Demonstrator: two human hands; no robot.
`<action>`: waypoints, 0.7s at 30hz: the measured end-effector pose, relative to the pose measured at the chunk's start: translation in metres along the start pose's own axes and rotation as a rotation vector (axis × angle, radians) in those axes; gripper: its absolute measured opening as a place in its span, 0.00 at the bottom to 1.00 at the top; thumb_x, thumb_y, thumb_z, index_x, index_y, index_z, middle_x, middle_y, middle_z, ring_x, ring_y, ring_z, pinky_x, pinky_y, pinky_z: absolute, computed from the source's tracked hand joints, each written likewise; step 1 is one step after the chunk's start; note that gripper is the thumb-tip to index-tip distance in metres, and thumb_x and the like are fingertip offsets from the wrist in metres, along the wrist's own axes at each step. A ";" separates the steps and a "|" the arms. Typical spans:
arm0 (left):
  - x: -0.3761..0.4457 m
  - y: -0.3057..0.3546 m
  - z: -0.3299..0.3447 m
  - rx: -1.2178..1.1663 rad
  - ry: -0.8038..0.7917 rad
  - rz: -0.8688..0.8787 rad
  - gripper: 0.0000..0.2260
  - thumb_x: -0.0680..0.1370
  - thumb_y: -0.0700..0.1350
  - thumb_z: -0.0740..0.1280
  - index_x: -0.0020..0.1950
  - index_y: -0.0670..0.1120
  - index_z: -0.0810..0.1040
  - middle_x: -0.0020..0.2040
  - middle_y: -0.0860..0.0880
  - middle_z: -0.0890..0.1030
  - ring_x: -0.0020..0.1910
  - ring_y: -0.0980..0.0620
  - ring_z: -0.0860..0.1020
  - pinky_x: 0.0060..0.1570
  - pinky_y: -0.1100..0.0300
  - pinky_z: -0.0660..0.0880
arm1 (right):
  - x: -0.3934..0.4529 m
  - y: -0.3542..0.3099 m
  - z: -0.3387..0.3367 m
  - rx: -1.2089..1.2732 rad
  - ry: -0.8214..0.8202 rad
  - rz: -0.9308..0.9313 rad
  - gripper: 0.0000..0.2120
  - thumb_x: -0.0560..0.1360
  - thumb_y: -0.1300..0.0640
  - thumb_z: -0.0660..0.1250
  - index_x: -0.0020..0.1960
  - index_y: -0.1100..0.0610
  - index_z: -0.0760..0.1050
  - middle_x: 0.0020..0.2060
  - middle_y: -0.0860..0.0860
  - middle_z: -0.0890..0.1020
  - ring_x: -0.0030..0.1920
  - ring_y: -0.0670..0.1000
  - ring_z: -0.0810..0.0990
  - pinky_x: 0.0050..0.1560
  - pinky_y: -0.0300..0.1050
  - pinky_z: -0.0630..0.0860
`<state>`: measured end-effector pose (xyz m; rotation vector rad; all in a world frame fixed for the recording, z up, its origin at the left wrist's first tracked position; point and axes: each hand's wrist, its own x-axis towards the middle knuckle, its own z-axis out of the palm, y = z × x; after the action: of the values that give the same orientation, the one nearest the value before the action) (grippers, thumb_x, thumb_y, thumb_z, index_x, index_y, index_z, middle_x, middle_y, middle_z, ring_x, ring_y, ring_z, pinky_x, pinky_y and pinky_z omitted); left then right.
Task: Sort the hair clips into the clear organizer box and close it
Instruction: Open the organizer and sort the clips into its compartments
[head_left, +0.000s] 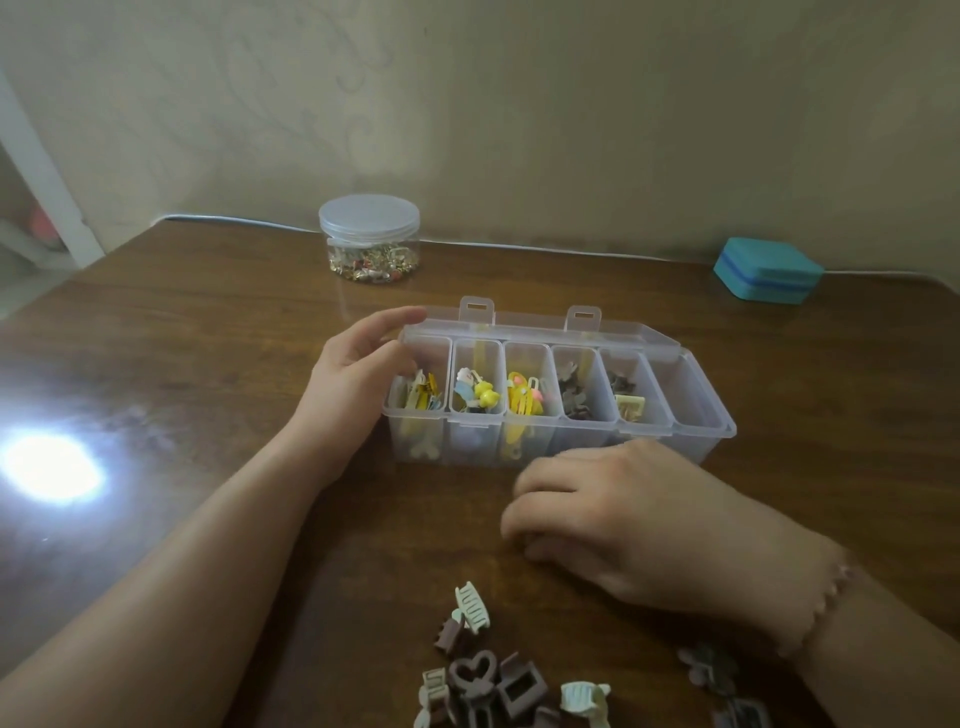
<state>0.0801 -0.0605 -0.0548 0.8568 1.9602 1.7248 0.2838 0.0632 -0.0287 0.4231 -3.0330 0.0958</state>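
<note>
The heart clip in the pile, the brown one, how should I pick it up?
Pinch the brown heart clip by its two rounded lobes, coming straight down from above. It lies flat on top of the pile, its open heart outline facing up, so the lobes are free. Other clips crowd its lower point and sides. The right hand is nearer than the left hand, which is at the organizer box.

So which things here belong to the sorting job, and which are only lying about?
Belong to the job: organizer box, open; loose hair clips on the table; left hand at the box's end; right hand.

Lying about: round jar; teal case.
</note>
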 end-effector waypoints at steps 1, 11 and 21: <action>0.000 -0.001 0.000 0.005 0.000 -0.001 0.27 0.66 0.45 0.62 0.65 0.52 0.79 0.41 0.71 0.82 0.46 0.76 0.76 0.53 0.62 0.69 | -0.006 0.003 -0.004 0.029 0.045 0.015 0.09 0.78 0.48 0.62 0.57 0.44 0.75 0.49 0.41 0.80 0.47 0.41 0.78 0.43 0.41 0.79; 0.005 -0.008 -0.004 -0.005 0.020 0.001 0.25 0.65 0.44 0.63 0.61 0.54 0.82 0.58 0.53 0.83 0.62 0.54 0.78 0.64 0.50 0.74 | -0.057 0.055 -0.034 0.037 0.346 0.689 0.13 0.71 0.34 0.56 0.51 0.37 0.73 0.46 0.42 0.77 0.47 0.43 0.74 0.44 0.48 0.76; 0.002 -0.004 0.000 0.023 0.017 0.021 0.26 0.65 0.43 0.62 0.63 0.50 0.80 0.43 0.64 0.84 0.48 0.72 0.78 0.54 0.63 0.72 | -0.029 -0.002 -0.026 0.261 0.316 0.079 0.14 0.74 0.55 0.69 0.60 0.50 0.78 0.57 0.44 0.79 0.59 0.46 0.77 0.57 0.45 0.75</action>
<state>0.0775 -0.0595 -0.0584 0.8765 1.9922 1.7302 0.3137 0.0713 -0.0048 0.2726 -2.7303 0.5164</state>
